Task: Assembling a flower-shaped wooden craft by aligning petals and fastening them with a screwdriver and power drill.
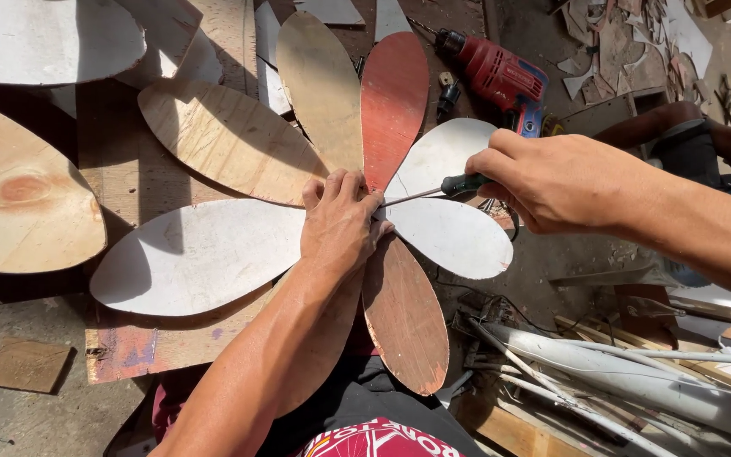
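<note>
Head view: a flower of leaf-shaped plywood petals [230, 140] is seen fanned out over rough boards [129, 338], tips meeting at a hub near the middle of the boards. The left hand [340, 222] is pressed flat-fingered over that hub, pinning the tips; nothing is gripped by it, only held down. The right hand [556, 179] is closed around the dark handle of a screwdriver [433, 190].

Screwdriver position: just right of the hub, above the two white petals [450, 233]. Its long axis runs nearly level, tilted slightly down to the left; the tip points left into the hub, right beside the left fingers, the handle toward the boards' right edge. Whether the tip is seated in a screw cannot be told; it is hidden by the fingers.

Risks, as judged:
- Tip slip. With the shaft held so low and the left fingertips touching distance from the tip, a cam-out could drive it into the fingers.
- Petal shift. Several tips are stacked under one palm; if pressure is eased, the fan could splay and alignment be lost.
- Thin ply near the tips could be split by a forced screw.

Also noted: red drill [497, 74] lying at the far right edge; white pipes [636, 372] and scrap heaped by the near right corner.
</note>
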